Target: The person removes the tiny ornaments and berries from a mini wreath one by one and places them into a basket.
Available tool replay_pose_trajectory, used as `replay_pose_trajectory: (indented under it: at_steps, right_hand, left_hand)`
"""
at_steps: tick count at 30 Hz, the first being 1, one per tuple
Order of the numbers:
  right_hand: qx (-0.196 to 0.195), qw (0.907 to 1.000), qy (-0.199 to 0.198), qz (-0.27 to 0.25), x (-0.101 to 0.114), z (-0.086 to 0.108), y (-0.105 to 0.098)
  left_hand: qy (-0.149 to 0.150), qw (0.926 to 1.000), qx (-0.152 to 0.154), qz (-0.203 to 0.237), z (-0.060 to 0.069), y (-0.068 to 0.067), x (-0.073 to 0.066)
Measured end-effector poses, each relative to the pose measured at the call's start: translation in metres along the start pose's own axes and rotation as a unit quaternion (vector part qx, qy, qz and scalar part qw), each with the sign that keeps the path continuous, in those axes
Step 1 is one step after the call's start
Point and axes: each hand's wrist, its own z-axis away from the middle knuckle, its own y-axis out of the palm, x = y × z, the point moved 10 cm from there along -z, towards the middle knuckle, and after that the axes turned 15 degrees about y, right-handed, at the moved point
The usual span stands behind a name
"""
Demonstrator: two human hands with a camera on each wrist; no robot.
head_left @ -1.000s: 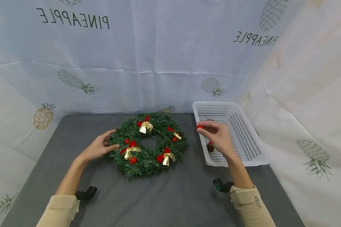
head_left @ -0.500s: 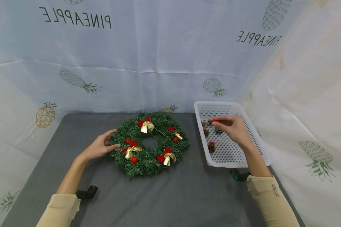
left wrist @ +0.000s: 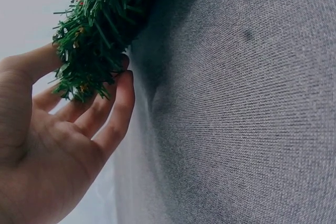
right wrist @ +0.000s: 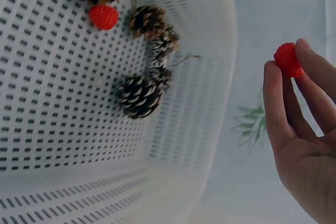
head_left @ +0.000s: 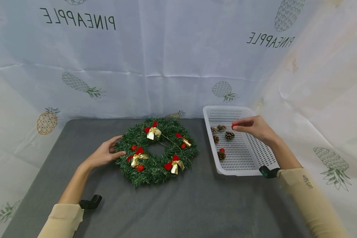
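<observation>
A green wreath (head_left: 154,175) with red and gold bows and small red balls lies on the grey table. My left hand (head_left: 102,154) grips its left edge; in the left wrist view the thumb and fingers of that hand (left wrist: 68,124) curl round the greenery. Above the white basket (head_left: 250,162), my right hand (head_left: 257,128) pinches a small red ball (right wrist: 288,60) between thumb and fingertips. Inside the basket are several pine cones (head_left: 229,135) and another red ball (right wrist: 103,17), which sits beside a cone.
The grey table (head_left: 166,211) reaches toward me in front of the wreath and basket. A pale curtain (head_left: 178,49) with pineapple prints hangs behind the table and along both sides.
My right hand has moved right over the basket with the red ball still pinched, bringing the pine cones into fuller view. My left hand and the wreath have kept their places.
</observation>
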Motion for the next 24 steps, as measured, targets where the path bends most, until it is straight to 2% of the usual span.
replay_pose_trajectory:
  at_steps: [10, 18, 24]
  right_hand:
    - [0.08, 0.996, 0.028, 0.027, -0.031, -0.022, 0.015]
    - [0.136, 0.9875, 0.029, 0.073, -0.041, -0.029, 0.03]
    - [0.185, 0.9778, 0.044, 0.088, -0.049, -0.036, 0.041]
  left_hand:
    - [-0.002, 1.0, 0.002, -0.002, 0.0, 0.0, 0.001]
    - [0.0, 1.0, 0.001, -0.002, -0.001, 0.001, 0.001]
    - [-0.001, 1.0, 0.002, -0.002, -0.001, 0.002, 0.001]
